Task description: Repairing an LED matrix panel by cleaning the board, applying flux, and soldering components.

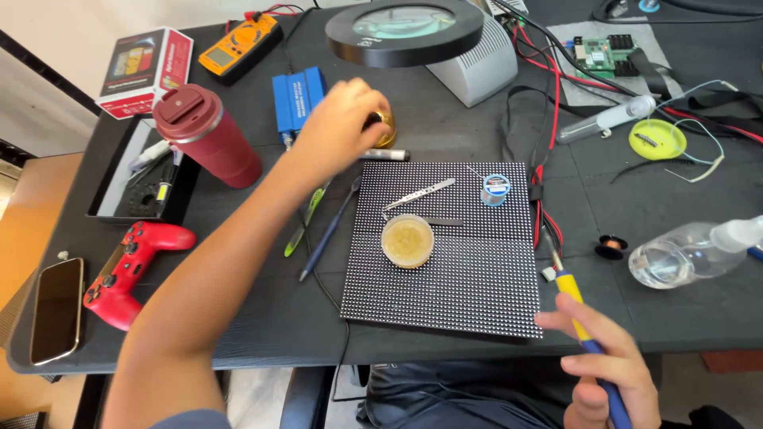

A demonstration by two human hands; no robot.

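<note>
Left hand [343, 119]: reached far across the bench [445, 135], fingers curled down over a small brass-coloured round holder [386, 127]; whether gripped or merely touched, impossible to tell.
Brass-coloured holder: beyond the far left corner of the dotted panel [449, 246], just below the black ring of the magnifier lamp [405, 30].
Right hand [608, 369]: low at the near edge of the bench, closed around the blue and yellow handle of a soldering iron [574, 306]; index finger stretched out to the left.
Soldering iron: tip pointing up and away, just beside the right edge of the dotted panel.
Dotted panel: flat in the middle of the bench, dark with a fine grid of dots.
On the panel: round tub of amber paste [408, 241], metal tweezers [419, 195], small spool of solder [496, 189].
Left of the panel: dark pen [327, 234] and green-tipped tool [306, 218], near each other.
Further left: maroon tumbler [205, 135], red game controller [127, 270], phone [57, 308].
Right side: clear plastic bottle [691, 253] lying on its side, yellow lid [657, 139].
</note>
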